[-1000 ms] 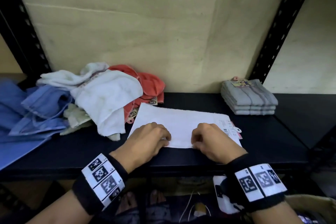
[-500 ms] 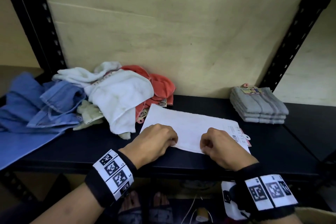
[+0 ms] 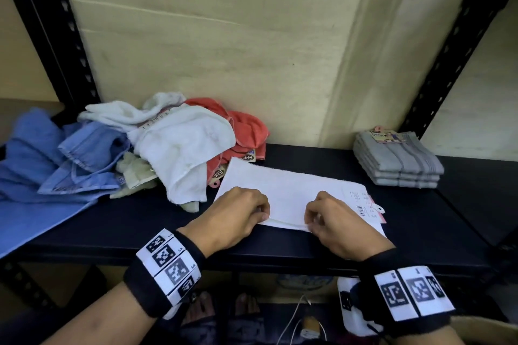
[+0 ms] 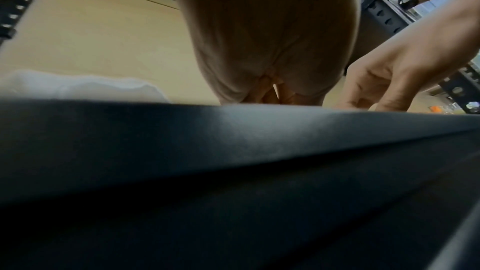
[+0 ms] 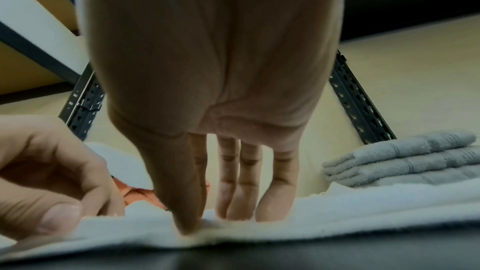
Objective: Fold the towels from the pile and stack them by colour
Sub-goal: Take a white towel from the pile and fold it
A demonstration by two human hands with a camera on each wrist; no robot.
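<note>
At the far left of the head view, blue towels (image 3: 36,165) are spilling off the black shelf (image 3: 126,230); just right of them the pile (image 3: 179,148) of white and orange towels is slumping against the back wall; at lower centre my left hand (image 3: 238,213) is curling its fingers and pinching the near edge of the white towel (image 3: 291,187), which is lying flat mid-shelf; a little further right my right hand (image 3: 336,218) is pinching that same near edge, thumb pressing into the cloth; a paper tag (image 3: 370,206) is lying on the towel's right end; at the right of the frame three folded grey towels (image 3: 398,159) are sitting stacked, well apart from the white one.
</note>
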